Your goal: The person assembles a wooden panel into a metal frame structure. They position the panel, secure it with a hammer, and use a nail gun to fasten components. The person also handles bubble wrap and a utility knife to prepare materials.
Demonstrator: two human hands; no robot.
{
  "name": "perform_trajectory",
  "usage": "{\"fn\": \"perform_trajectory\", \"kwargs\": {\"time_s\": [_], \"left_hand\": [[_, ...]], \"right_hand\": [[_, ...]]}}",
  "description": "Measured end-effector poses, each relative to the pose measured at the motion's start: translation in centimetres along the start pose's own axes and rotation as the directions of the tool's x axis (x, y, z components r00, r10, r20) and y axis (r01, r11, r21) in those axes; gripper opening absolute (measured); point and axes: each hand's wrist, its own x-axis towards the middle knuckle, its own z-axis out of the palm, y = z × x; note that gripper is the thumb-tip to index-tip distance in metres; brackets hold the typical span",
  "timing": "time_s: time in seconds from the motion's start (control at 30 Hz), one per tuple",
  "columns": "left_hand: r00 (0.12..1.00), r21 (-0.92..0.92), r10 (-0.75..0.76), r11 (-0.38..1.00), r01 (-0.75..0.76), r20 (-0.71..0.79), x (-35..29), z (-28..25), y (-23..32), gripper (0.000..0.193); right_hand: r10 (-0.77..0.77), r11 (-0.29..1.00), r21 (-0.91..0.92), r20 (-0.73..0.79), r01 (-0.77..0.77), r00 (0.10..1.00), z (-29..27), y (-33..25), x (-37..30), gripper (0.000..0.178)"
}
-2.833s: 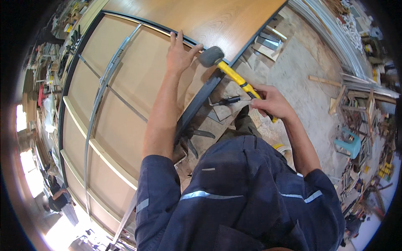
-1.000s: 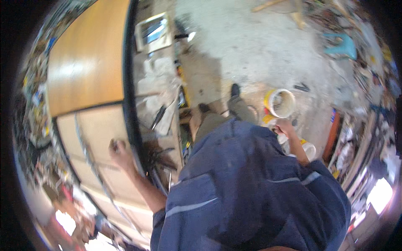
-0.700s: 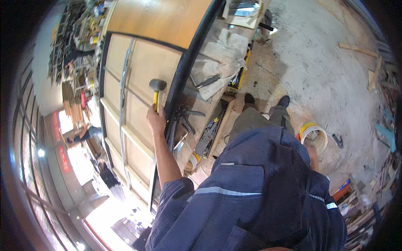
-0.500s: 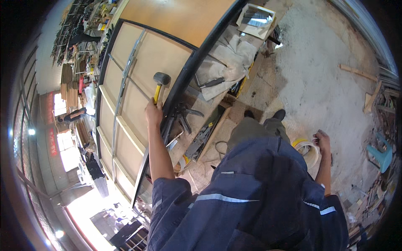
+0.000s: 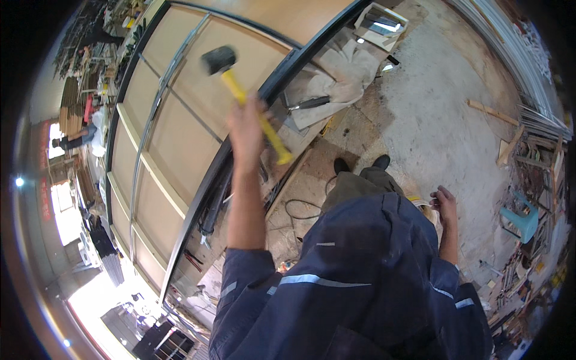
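My left hand [image 5: 245,129] is closed round the yellow handle of a mallet [image 5: 234,87] with a black head. The mallet is tilted, its head up to the left and its handle end down to the right, and motion blurs it. It is in front of a large panel [image 5: 201,81] with a dark frame [image 5: 210,171], near the frame's right-hand edge; whether it touches the panel I cannot tell. My right hand [image 5: 445,204] hangs at my right side with its fingers loosely bent and partly apart, holding nothing visible. Close to it is a pale bucket [image 5: 427,210], partly hidden by my clothing.
Wooden battens [image 5: 159,180] and a long metal rod [image 5: 157,102] cross the panel. Beside it, a dark-handled tool [image 5: 310,103] lies on a pale cloth [image 5: 354,72]. A teal stool [image 5: 521,221] and loose wood [image 5: 492,112] are on the floor at right. Another person [image 5: 78,139] stands far left.
The mallet has gone from nearly upright to a leftward tilt, its handle end now showing below my left hand. That hand has moved up and right across the frame's edge. The whole view has shifted.
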Motion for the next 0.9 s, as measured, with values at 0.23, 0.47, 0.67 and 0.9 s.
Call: {"fn": "perform_trajectory", "kwargs": {"time_s": [0.23,0.47,0.67,0.9], "left_hand": [[0.992,-0.395,0.007,0.918,0.043,0.123,-6.8,13.5,-4.6,0.023],[0.936,-0.002,0.293,0.954,-0.298,0.195,-9.0,11.9,-6.9,0.030],[0.988,0.296,-0.141,0.943,0.153,-0.065,-17.3,3.2,-19.0,0.029],[0.384,0.274,-0.773,0.278,0.921,-0.506,-54.0,4.2,-45.0,0.043]], "right_hand": [[-0.324,0.944,0.134,0.559,0.303,0.763,17.9,-16.4,-7.6,0.067],[-0.357,0.882,-0.066,0.552,0.467,0.753,23.2,-23.9,-7.4,0.019],[-0.462,0.797,-0.082,0.555,0.598,0.692,22.7,-33.6,5.7,0.010],[-0.378,0.836,-0.077,0.636,0.543,0.672,28.2,-51.9,28.5,0.015]]}}
